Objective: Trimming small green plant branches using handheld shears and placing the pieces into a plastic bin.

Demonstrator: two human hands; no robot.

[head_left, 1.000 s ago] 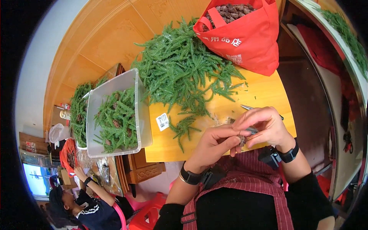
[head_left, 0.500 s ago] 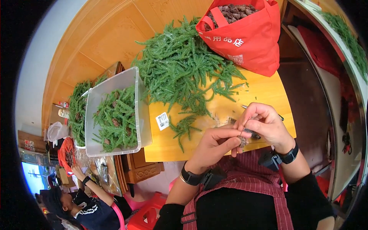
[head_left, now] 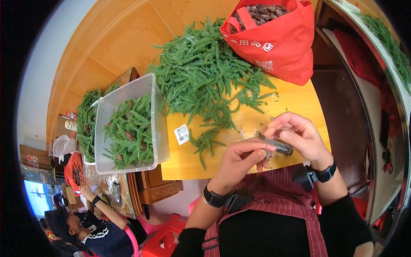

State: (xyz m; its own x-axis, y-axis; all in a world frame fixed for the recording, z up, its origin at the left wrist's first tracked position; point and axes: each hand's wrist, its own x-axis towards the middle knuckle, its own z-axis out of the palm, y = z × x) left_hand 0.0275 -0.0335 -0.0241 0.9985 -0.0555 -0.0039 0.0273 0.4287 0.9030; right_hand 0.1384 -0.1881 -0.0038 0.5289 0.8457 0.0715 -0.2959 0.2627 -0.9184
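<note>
Over the near edge of the yellow table (head_left: 192, 165), my left hand (head_left: 242, 160) pinches a small brown pine cone (head_left: 268, 155) between thumb and fingers. A thin dark wire rises from the cone. My right hand (head_left: 302, 139) is just to the right, its fingers curled and slightly blurred; what they hold, if anything, is too small to make out. Between and below the hands lies a dark cylindrical bundle (head_left: 283, 148), partly covered by fingers. Green artificial pine sprigs (head_left: 201, 73) are heaped farther back, with a loose sprig (head_left: 206, 141) nearer my left hand.
A red bag (head_left: 278, 51) full of pine cones stands at the back right. On the left, a clear plastic bin (head_left: 160, 141) holds sprigs with cones attached. A white label (head_left: 181, 134) lies on the table. Another person (head_left: 105, 227) sits at the lower left, reaching toward a red bag.
My right hand has shifted slightly right and its fingers have loosened from beside the cone, uncovering more of the dark bundle. My left hand stays nearly in place with the cone.
</note>
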